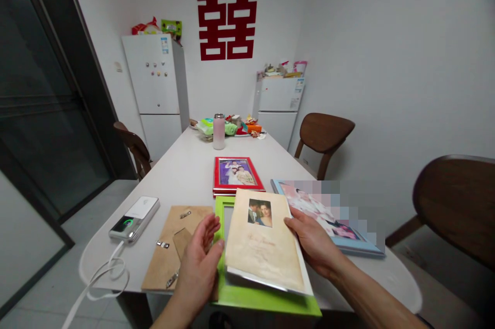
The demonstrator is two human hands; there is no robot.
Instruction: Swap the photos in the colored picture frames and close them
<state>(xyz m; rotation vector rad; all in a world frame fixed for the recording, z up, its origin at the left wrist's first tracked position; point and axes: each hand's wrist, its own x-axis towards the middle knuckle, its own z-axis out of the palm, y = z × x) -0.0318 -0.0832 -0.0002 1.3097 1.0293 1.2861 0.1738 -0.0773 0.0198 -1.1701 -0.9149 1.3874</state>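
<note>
My right hand [315, 239] grips the right edge of a cream photo print [263, 257], which bears a small picture of a couple. A white sheet shows under its lower edge. The print hangs tilted over a green picture frame [270, 302] lying on the table. My left hand [201, 254] is beside the print's left edge, fingers apart and holding nothing. Partly under that hand lies the brown backing board [166, 262] with metal clips. A blue picture frame [359, 246] with a photo, partly blurred out, lies right of the print.
A red picture frame [235, 190] lies beyond the green one. At the left is a power bank [135, 220] with a white cable [93, 280]. A pink bottle [218, 133] and several packets stand at the far end. Wooden chairs [327, 130] flank the white table [181, 164].
</note>
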